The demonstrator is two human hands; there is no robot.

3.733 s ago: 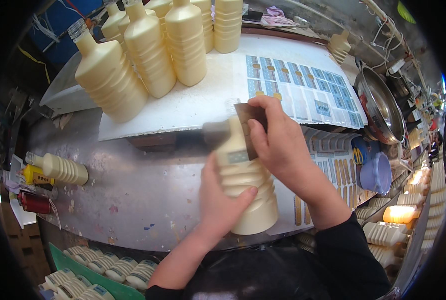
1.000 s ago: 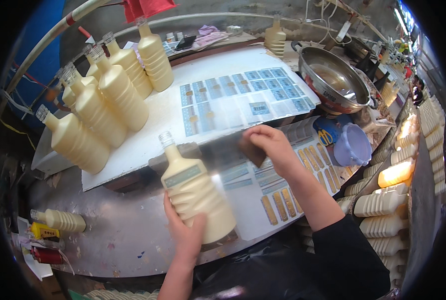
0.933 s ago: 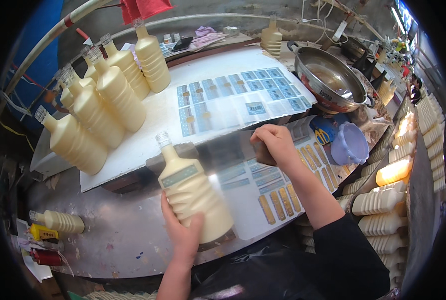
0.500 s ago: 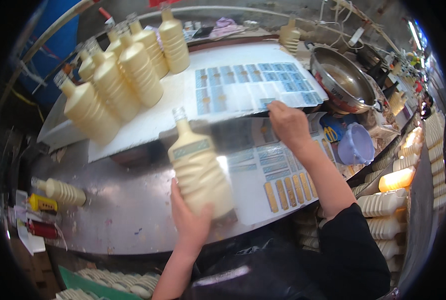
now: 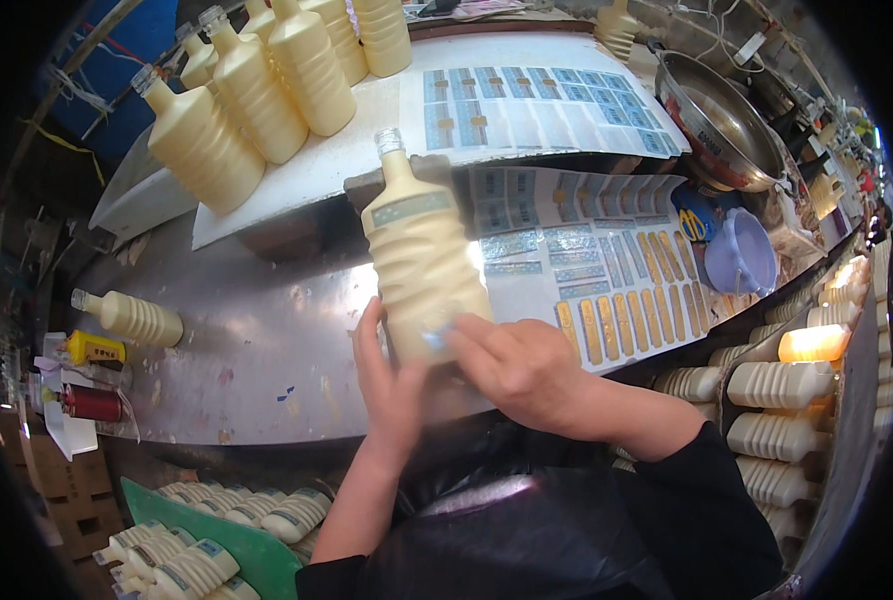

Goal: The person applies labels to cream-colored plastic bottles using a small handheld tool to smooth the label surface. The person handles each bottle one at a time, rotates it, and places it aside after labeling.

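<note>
A cream ribbed bottle (image 5: 422, 260) with a clear neck leans over the metal table, tilted away from me. My left hand (image 5: 387, 390) grips it low on its left side. Across its shoulder runs a grey-blue strip label (image 5: 412, 208). The fingers of my right hand (image 5: 522, 370) are pinched together at the lower front of the bottle. At their tips shows a small light-blue label (image 5: 435, 340), blurred, against the bottle's surface. Sheets of blue labels (image 5: 497, 82) lie on the white board beyond, and a sheet with gold strips (image 5: 632, 325) lies to the right.
Several cream bottles (image 5: 267, 85) stand on the white board (image 5: 367, 130) at far left. One bottle (image 5: 132, 315) lies on the metal table (image 5: 257, 350). At right are a large metal pan (image 5: 717, 115), a purple bucket (image 5: 742, 255) and racked bottles (image 5: 777, 385). A green-edged bin (image 5: 217, 535) holds more bottles.
My right hand has come from the label sheet on the board to the bottle's lower front, with a small blue label. My left hand still holds the bottle. The whole view has shifted.
</note>
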